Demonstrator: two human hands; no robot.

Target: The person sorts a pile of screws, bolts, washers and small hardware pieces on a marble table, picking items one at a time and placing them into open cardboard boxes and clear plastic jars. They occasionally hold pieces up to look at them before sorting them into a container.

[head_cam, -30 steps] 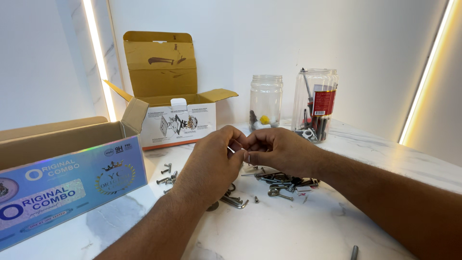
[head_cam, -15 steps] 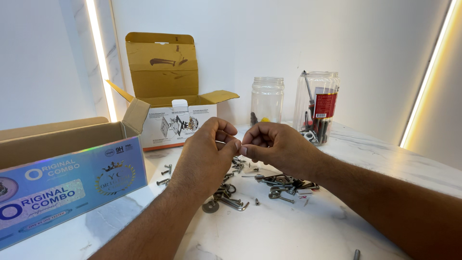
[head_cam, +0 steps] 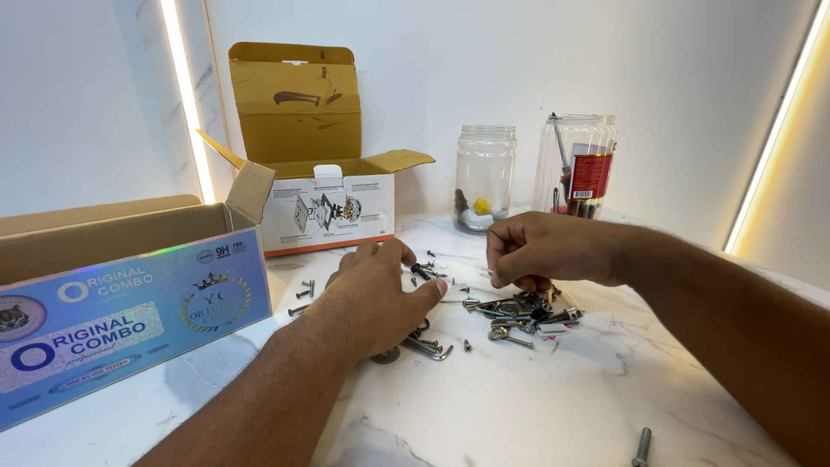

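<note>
Head view, left to right: a long open cardboard box (head_cam: 130, 303) with a shiny blue printed side sits at the left edge of the white marble bench (head_cam: 553, 406). Behind it stands a smaller open brown-and-white carton (head_cam: 320, 173) with its lid raised. The left hand (head_cam: 380, 290) lies palm down over the bench, fingers (head_cam: 428, 290) loosely curled; a small dark screw (head_cam: 420, 271) shows just at its fingertips, but whether it is pinched or only touched cannot be told. Bent metal keys (head_cam: 428, 348) lie under and beside that hand. Scattered bolts and screws form a pile of hardware (head_cam: 519, 310) between the two hands. The right hand (head_cam: 540, 251) hovers over this pile, its fingers (head_cam: 510, 268) clenched together, pointing down; what they grip is hidden. Behind stand a clear glass jar (head_cam: 484, 177) with a yellow bit inside and a taller clear container (head_cam: 577, 166) with tools. A lone bolt (head_cam: 641, 446) lies near the bottom edge.
</note>
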